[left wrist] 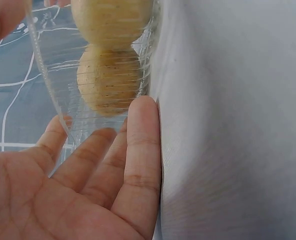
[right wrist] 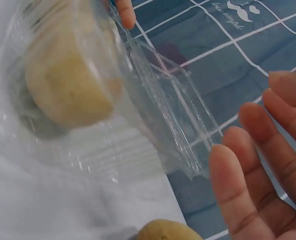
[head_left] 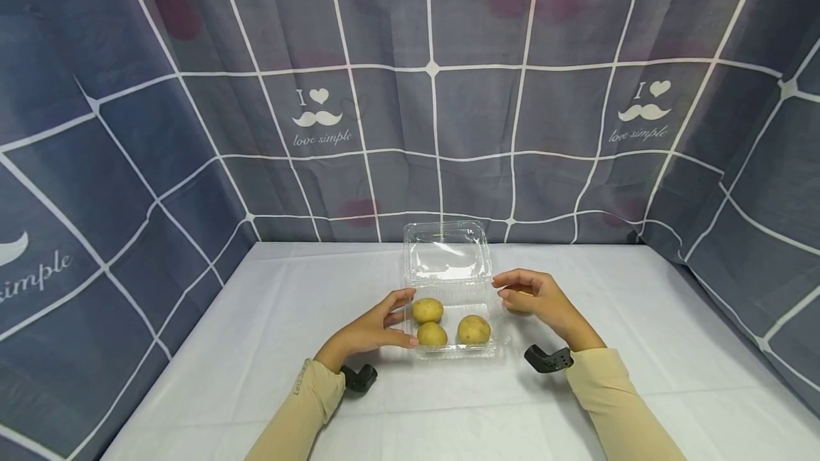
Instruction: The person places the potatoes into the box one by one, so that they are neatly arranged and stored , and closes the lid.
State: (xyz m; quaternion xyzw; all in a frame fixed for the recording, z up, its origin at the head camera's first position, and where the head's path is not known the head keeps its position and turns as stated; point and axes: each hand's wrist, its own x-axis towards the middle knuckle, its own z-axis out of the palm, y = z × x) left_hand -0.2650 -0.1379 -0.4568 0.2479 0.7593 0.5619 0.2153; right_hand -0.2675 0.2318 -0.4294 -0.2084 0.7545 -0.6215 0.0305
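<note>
A clear plastic clamshell box point(head_left: 461, 351) stands on the table with its lid point(head_left: 447, 253) raised at the back. Three potatoes lie in it: two at the left, one point(head_left: 428, 311) behind another point(head_left: 432, 334), and a third point(head_left: 473, 330) at the right. My left hand point(head_left: 374, 324) rests against the box's left side, thumb by the front corner, fingers point(left wrist: 143, 130) fairly straight along the wall. At the back right corner, my right hand point(head_left: 534, 299) is held with relaxed fingers and nothing between them. Another potato point(right wrist: 169, 232) lies outside the box, mostly hidden under that hand in the head view.
A white cloth covers the table point(head_left: 359, 418). Dark grey curtains point(head_left: 474, 112) with white grid lines hang behind it and at both sides. Each wrist wears a black camera mount, the right one point(head_left: 547, 359) close above the cloth.
</note>
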